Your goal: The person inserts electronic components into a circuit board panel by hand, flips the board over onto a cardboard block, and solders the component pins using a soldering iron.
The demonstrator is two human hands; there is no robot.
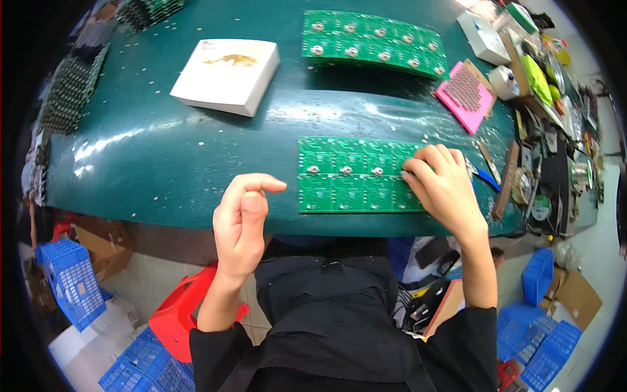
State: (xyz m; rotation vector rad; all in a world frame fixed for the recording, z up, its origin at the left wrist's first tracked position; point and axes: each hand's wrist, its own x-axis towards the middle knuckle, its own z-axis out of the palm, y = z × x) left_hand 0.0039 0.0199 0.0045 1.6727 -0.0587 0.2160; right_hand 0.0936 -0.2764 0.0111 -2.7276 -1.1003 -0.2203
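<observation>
The right hand (443, 186) rests on the right end of the near green circuit board (353, 175), fingers curled down onto it; whether they pinch anything is hidden. The left hand (240, 222) hovers just left of that board, over the worktop's (183, 163) front edge, thumb and forefinger pinched together, and what they hold, if anything, is too small to tell. The board lies flat near the front edge. Beyond it lies a second green board (372, 44), to its far left a white box (227, 73), and to its far right a pink pad (465, 95).
</observation>
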